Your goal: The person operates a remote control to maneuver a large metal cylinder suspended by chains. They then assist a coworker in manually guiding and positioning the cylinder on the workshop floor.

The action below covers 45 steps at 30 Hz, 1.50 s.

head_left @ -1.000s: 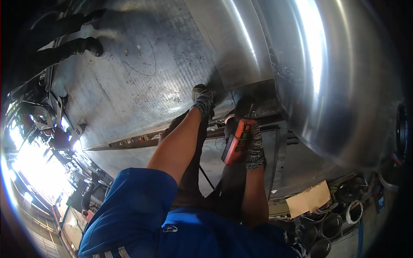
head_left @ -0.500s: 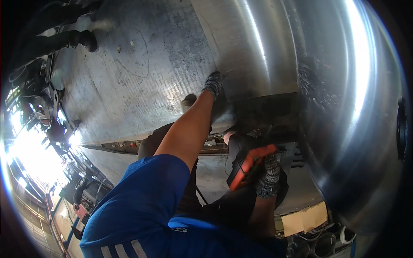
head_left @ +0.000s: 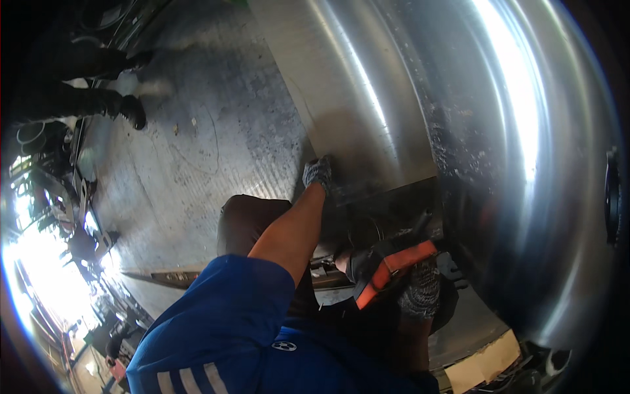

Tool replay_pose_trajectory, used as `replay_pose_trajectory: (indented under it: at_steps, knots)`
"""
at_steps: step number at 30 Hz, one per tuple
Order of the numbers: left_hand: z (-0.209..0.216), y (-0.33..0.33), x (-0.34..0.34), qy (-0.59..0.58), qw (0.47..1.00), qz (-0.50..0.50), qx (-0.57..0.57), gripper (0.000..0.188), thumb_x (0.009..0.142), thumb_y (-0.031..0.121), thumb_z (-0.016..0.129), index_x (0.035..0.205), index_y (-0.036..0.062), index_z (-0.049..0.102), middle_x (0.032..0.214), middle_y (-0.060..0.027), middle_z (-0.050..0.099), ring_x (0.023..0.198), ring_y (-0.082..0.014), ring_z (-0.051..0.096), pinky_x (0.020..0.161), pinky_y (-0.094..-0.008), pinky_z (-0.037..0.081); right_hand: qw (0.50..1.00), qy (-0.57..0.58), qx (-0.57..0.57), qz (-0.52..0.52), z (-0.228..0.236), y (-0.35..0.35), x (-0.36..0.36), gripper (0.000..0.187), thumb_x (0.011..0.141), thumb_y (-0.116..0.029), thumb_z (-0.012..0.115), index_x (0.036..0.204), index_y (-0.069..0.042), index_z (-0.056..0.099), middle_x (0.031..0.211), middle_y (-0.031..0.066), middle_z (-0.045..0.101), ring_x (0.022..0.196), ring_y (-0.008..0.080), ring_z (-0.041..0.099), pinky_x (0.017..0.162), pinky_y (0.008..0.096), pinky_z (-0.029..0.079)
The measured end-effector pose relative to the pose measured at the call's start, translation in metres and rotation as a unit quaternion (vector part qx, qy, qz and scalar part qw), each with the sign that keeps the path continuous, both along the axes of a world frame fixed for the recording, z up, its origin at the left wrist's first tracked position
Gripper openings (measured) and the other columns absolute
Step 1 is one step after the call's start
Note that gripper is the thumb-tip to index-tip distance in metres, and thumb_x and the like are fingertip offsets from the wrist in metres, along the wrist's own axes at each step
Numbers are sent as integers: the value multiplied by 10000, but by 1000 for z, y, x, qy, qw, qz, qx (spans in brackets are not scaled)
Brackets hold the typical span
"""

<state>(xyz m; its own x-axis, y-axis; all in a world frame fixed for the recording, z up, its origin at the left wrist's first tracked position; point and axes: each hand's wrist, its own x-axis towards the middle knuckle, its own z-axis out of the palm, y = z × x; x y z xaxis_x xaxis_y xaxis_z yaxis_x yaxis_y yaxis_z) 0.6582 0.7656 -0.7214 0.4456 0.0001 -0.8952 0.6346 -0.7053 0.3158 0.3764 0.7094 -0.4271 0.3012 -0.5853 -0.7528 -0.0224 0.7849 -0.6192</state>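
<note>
My left hand (head_left: 317, 173), in a grey knitted glove, is closed at the left edge of a shiny curved metal sheet (head_left: 357, 111), near its lower corner. The fingers are curled and partly hidden at that edge. My right hand (head_left: 420, 289), gloved in the same way, is wrapped round a red and black handheld power tool (head_left: 398, 268). A dark narrow end of the tool points up toward the sheet's lower edge. Its exact kind I cannot make out. Between the sheet and the tool lies a dark gap (head_left: 380, 213).
To the right rises a large curved metal wall (head_left: 499, 164). A worn grey metal plate (head_left: 190, 131) spreads out at left. Another person's dark legs and shoes (head_left: 131, 111) stand at the far left. Cardboard (head_left: 485, 364) lies at the lower right. My bent knee (head_left: 249, 220) is beside my left arm.
The whole view has shifted, so the sheet and both hands appear lower. My left hand stays at the sheet's edge. The tool in my right hand is a little closer to the sheet's lower edge.
</note>
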Motion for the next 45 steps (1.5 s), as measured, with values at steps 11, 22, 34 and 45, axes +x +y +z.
replay_pose_trajectory:
  at_steps: [11,22,34,45]
  knots:
    - [-112,65,-95,-15,967,-228,112,406,959,375,445,1148,82,653,1174,-179,644,1087,-300,608,910,-389,462,984,-112,-91,-106,28,5,13,295,980,-240,530,1169,-20,577,1121,123,648,997,212,656,881,326,536]
    - [-78,67,-88,69,997,30,23,490,883,462,532,1139,58,638,1146,-176,646,1025,-310,615,892,-395,465,978,79,28,-193,22,40,56,434,921,-487,589,1106,-98,636,1000,37,668,849,166,664,738,322,570]
    - [-64,61,-71,13,1000,-1,-16,495,878,438,552,1185,53,598,1167,-200,619,1053,-336,597,914,-405,462,979,-6,2,-202,7,64,83,419,933,-470,573,1142,-110,621,1002,37,674,875,178,666,755,336,570]
    - [-30,54,-65,-20,999,-5,-32,511,873,415,570,1228,48,562,1186,-222,594,1079,-361,581,934,-414,459,986,-77,29,-146,7,57,86,371,945,-417,571,1132,-100,616,1019,33,665,885,164,648,777,322,549]
